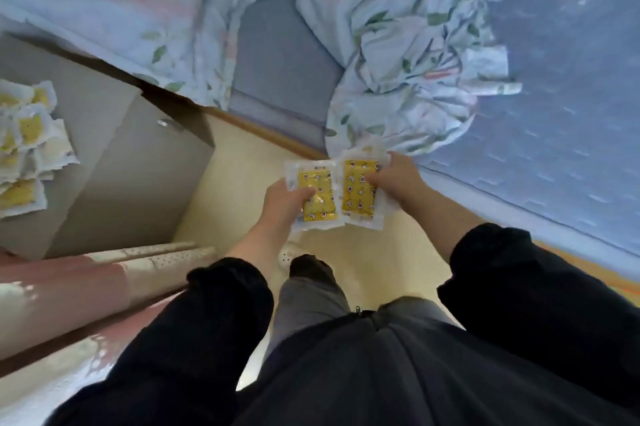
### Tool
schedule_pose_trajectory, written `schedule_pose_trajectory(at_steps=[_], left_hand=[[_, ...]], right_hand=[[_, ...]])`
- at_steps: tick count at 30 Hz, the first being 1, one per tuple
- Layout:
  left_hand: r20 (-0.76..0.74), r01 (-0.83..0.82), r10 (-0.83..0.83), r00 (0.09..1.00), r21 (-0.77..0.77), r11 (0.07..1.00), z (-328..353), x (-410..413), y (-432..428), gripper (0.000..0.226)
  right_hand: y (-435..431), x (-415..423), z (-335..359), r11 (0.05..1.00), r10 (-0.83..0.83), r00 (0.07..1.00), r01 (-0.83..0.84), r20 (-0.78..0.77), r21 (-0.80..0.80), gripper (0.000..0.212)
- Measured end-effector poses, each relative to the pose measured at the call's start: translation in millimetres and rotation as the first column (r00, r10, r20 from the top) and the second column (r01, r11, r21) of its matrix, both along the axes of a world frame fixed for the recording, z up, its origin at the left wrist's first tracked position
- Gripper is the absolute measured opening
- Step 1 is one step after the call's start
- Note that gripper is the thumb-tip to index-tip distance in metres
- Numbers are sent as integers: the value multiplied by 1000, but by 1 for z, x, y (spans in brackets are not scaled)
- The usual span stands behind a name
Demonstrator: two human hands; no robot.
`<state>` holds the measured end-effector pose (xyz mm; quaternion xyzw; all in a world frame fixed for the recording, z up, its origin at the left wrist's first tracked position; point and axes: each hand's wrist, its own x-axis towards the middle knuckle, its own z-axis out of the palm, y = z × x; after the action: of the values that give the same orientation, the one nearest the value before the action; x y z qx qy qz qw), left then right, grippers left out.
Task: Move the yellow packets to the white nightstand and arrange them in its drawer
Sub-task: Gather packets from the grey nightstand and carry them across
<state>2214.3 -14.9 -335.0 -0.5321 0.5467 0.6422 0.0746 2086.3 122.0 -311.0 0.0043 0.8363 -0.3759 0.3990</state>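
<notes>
Over floor, yellow packets between fingers

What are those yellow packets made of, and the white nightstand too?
The yellow packets, one in the left hand, one in the right hand, look like thin clear plastic: shiny see-through edges around a printed yellow inside. The white nightstand seems painted or laminated board: flat, matte panels with sharp corners. That's a guess.
</notes>
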Motion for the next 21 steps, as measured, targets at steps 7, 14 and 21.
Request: schedule_pose_trajectory(at_steps=[7, 14, 21], left_hand=[[-50, 425, -425, 904, -5, 905, 4, -72, 214, 17], [-86, 786, -782, 617, 12, 618, 7, -131, 440, 15], [-80, 933, -930, 359, 37, 358, 13, -169, 620, 20]], right_hand=[[260, -9, -1, 923, -386, 923, 386, -7, 10, 23], [500, 28, 1, 658, -753, 658, 753, -13, 4, 15], [650, 67, -5, 198, -974, 205, 977, 99, -78, 24]])
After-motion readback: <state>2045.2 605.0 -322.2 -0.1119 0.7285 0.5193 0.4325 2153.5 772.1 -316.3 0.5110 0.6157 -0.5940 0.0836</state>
